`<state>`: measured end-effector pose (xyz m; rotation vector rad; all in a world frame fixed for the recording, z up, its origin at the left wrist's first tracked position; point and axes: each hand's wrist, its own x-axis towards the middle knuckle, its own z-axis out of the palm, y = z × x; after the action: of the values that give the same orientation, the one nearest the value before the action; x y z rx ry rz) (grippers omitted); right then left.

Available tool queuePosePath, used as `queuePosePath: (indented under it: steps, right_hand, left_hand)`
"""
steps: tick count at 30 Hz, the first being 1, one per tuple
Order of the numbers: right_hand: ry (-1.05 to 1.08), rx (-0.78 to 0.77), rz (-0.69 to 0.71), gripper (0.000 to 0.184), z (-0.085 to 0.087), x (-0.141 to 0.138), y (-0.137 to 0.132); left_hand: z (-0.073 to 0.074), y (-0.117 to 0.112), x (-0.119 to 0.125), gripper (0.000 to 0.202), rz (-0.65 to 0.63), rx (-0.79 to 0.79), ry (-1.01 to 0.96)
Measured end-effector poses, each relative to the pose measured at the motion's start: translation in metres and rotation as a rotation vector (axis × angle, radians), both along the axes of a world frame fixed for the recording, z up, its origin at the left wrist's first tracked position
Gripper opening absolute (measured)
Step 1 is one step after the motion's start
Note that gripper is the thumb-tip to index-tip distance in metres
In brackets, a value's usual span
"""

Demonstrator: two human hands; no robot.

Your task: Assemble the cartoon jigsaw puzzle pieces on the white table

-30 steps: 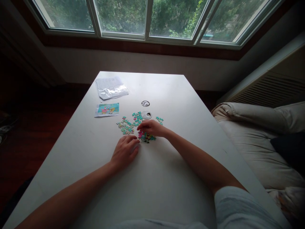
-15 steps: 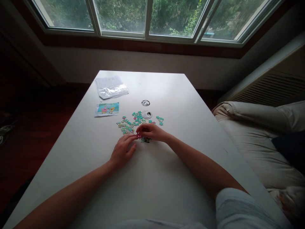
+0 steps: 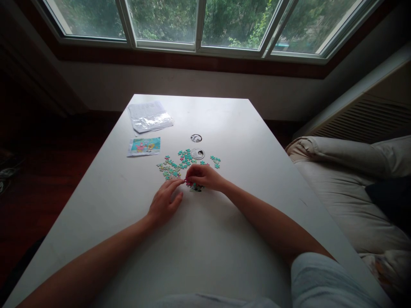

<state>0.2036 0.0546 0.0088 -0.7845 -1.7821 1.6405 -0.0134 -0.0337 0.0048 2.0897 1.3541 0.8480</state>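
Small jigsaw puzzle pieces, mostly teal and pale green, lie loose in the middle of the white table. My right hand is curled over the near side of them, fingers pinched at a pink puzzle piece. Under its fingers a small cluster of dark and pink pieces shows in part. My left hand rests on the table with fingers stretched out, its fingertips touching the edge of the pink piece. Left of the pile lies a colourful cartoon picture card.
A clear plastic bag with paper lies at the table's far left. Two round metallic-looking discs sit beyond the pieces. A cushioned light sofa stands along the right side, and a window is ahead.
My right hand has shifted slightly away and to the right, and the pink piece has moved closer against the dark cluster. My left hand has barely moved.
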Motion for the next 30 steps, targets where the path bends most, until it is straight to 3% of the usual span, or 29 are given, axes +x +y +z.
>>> queuePosePath:
  steps: [4, 11, 17, 24, 30]
  right_hand:
    - [-0.015, -0.007, -0.040, 0.026, 0.001, 0.001, 0.002]
    - [-0.083, 0.115, -0.183, 0.024, -0.002, 0.007, 0.012]
    - [-0.079, 0.064, -0.148, 0.030, -0.002, 0.005, 0.009]
    - [-0.112, 0.089, -0.083, 0.024, 0.000, -0.001, -0.002]
    - [-0.086, 0.148, -0.070, 0.018, 0.005, -0.006, -0.008]
  left_hand:
    - [0.001, 0.000, 0.001, 0.041, 0.001, 0.015, 0.005]
    - [-0.001, 0.000, 0.002, 0.036, -0.085, 0.084, 0.126]
    - [0.001, 0.000, 0.001, 0.033, -0.055, 0.049, 0.050]
    - [-0.002, 0.014, -0.008, 0.028, 0.094, -0.210, -0.262]
    - [0.003, 0.023, -0.009, 0.033, 0.076, -0.332, -0.369]
